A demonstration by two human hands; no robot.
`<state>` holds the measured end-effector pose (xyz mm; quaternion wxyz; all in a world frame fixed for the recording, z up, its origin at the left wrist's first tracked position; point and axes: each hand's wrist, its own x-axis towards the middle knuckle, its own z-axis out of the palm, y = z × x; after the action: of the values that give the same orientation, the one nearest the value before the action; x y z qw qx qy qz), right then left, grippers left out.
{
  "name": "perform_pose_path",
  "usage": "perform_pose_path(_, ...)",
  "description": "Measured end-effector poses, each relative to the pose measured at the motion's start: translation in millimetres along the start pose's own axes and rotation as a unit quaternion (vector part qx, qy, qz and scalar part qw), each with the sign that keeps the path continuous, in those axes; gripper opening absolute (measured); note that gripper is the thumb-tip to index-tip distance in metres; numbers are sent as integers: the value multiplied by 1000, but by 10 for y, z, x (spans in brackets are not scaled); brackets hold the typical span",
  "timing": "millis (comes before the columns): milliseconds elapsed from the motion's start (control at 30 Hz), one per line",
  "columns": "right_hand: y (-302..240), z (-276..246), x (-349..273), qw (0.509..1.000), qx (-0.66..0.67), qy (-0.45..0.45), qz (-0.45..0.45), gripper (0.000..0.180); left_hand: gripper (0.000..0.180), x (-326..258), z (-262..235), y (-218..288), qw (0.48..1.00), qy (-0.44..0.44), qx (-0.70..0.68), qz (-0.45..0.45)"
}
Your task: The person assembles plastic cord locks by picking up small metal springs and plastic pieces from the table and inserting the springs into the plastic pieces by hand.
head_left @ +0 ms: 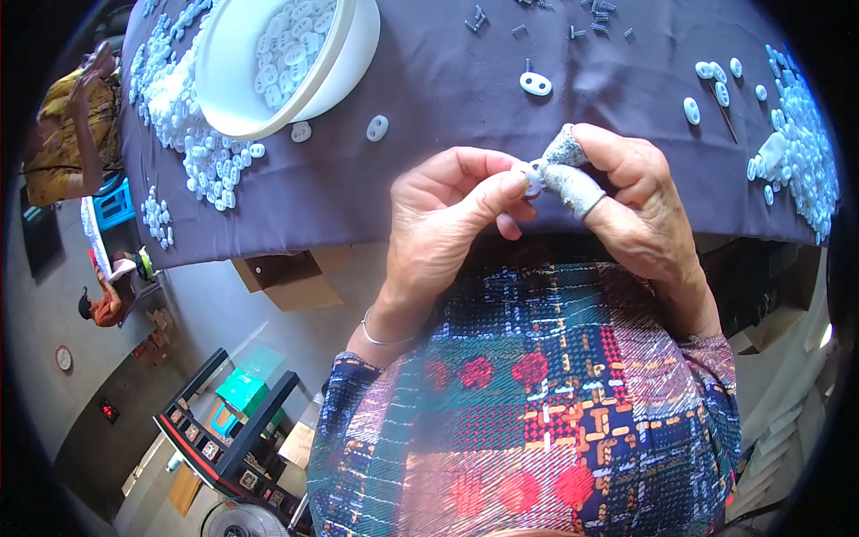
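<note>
My left hand (452,210) and my right hand (626,201) meet over the near edge of a table under a dark purple cloth (465,80). Between their fingertips they pinch one small white plastic piece (531,177). Grey fabric guards (573,174) cover the thumb and forefinger of my right hand. A thin bangle circles my left wrist. Another white oval piece with a small screw (535,83) lies on the cloth just beyond my hands.
A white bowl (344,63) with several white pieces stands at the back left beside a heap of them (192,134). More white pieces (801,134) pile at the right. Small dark screws (582,22) lie at the far edge. Another person (76,125) sits far left.
</note>
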<state>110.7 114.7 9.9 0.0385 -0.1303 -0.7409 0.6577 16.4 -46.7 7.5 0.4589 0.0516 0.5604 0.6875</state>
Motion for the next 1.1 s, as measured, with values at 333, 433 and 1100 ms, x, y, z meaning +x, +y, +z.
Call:
perform_pose_path(333,24,-23,18,1000,8,-9,-6,4,17,-10,67,-31,1000,26,6,11)
perform_pose_path(433,-86,-66,39,994,53,-43,89,6,16,-22,83,-52,999,34,14,24)
perform_pose_path(1100,-2,-22,76,976,129,-55,167,7,14,-12,134,-49,996,69,59,13)
